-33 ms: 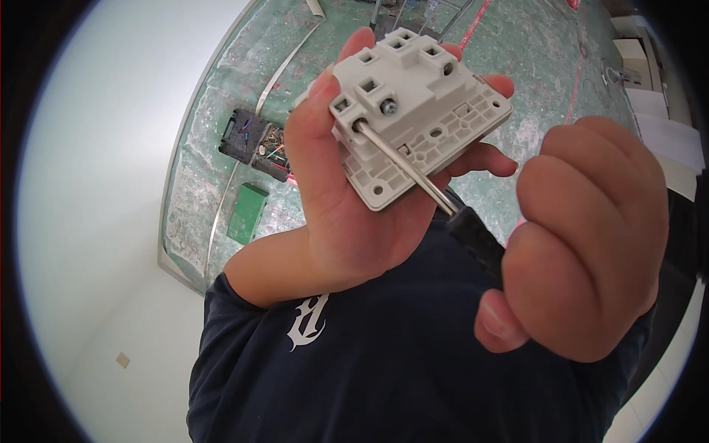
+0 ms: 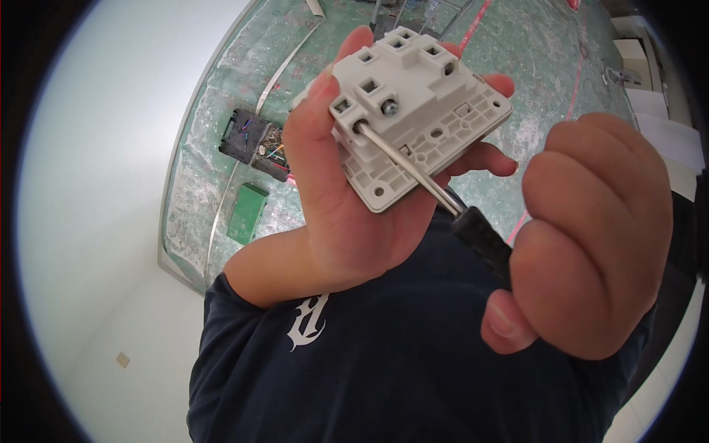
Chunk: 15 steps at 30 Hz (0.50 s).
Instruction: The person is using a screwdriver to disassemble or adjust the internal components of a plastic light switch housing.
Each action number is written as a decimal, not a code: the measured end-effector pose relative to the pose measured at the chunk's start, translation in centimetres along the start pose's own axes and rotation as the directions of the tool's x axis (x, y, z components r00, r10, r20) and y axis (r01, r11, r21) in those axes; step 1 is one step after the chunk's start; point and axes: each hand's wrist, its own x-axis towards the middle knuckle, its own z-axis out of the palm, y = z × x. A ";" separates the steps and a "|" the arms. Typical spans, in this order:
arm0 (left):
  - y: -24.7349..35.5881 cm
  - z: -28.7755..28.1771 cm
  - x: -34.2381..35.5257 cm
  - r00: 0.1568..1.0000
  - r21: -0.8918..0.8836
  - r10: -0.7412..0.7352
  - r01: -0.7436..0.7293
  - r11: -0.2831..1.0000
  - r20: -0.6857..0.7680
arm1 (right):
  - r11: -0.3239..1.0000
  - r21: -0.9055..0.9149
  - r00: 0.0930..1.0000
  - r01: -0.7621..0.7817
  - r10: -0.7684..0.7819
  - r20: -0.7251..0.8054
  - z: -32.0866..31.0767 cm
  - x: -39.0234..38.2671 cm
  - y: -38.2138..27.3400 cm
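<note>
My left hand (image 2: 347,199) is wrapped round a white wall socket (image 2: 413,96), holding it up with its moulded back toward me. Square openings and a silvery screw (image 2: 390,108) show on that back. In my right hand (image 2: 598,236), fingers curled tight, is the black handle of a screwdriver (image 2: 422,177). Its metal shaft slants up to the left, and the tip sits inside a round hole near the socket's left corner. The very tip is hidden in that hole. Most of the handle is covered by my fist.
On the worn green floor (image 2: 196,170) lies an opened black case (image 2: 244,136) with small loose parts, beside a green box (image 2: 247,213). Metal legs (image 2: 450,18) stand at the far side. Pale boxes (image 2: 642,81) line the right. A white wall (image 2: 111,184) rises on the left.
My right hand and the screwdriver handle have shifted slightly to the right. The tip stays in the same hole, and my left hand and the socket look almost unmoved.
</note>
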 end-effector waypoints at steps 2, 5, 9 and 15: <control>0.1 -1.3 0.3 0.977 -0.091 0.054 -0.036 0.995 0.208 | 1.000 0.016 1.000 0.020 -0.020 -0.007 -0.5 0.0 0.3; -0.3 -1.2 0.1 0.986 -0.032 0.088 -0.084 0.996 0.144 | 0.995 0.097 0.995 -0.021 0.011 0.099 -0.8 -0.2 0.6; -1.2 -0.1 0.0 0.984 0.121 0.177 -0.177 0.977 0.013 | 0.951 0.254 0.972 -0.177 0.210 -0.109 -0.6 -1.5 0.1; -0.6 -1.9 0.3 0.940 -0.068 0.276 -0.267 0.961 0.200 | 0.928 0.158 0.902 -0.337 0.367 -0.227 1.4 -2.8 -1.4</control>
